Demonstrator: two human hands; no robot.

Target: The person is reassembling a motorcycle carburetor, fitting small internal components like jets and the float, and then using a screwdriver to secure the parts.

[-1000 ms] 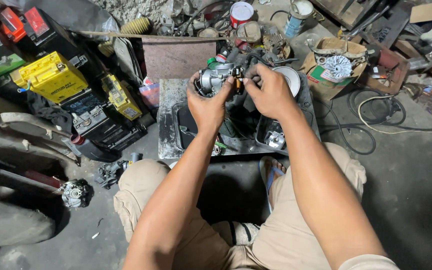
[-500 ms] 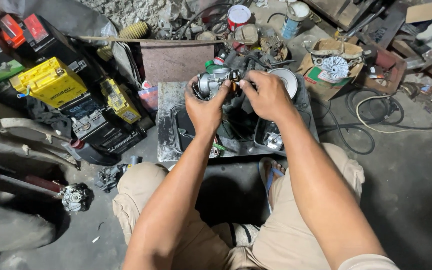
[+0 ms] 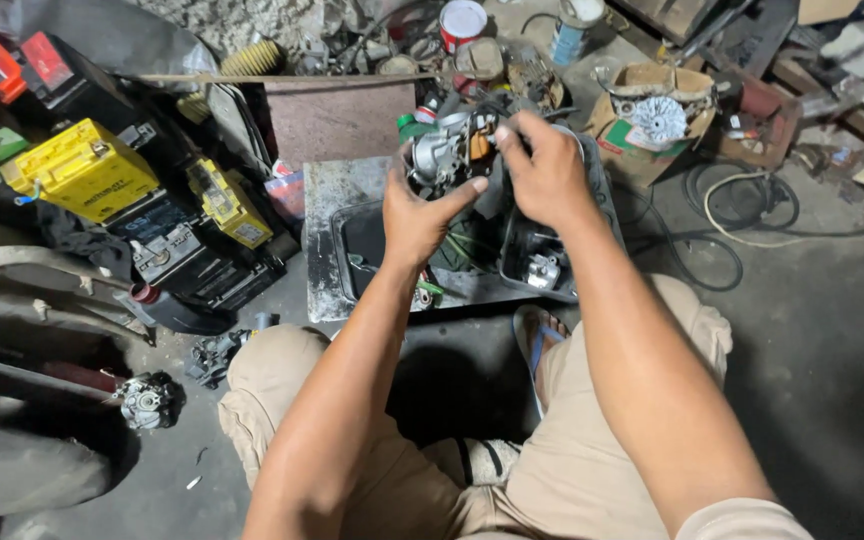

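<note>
A: What are the 2 hands doing?

B: Both are clamped on 1 small metal carburetor (image 3: 444, 150), held up over the far edge of the grey metal tray (image 3: 324, 240). The left hand (image 3: 417, 215) cups it from below, thumb stretched across toward the right. The right hand (image 3: 544, 170) grips it from the far-right side, fingers curled over the top.

A: Anything different from a second ago?

B: The hands sit a little closer together on it, and the left thumb now reaches out under the right hand's fingers. The carburetor looks turned slightly, more of its silver body facing up. I'd judge that a re-grip while working on the part, not a set-down.

A: And around it?

B: A yellow battery (image 3: 80, 170) lies well left of the tray, with black batteries beside it. A second carburetor (image 3: 147, 400) rests on the floor near the left knee. A red can (image 3: 463, 20) stands beyond the tray, and a cardboard box (image 3: 652, 120) with a white fan-like part sits off its far-right corner.
</note>
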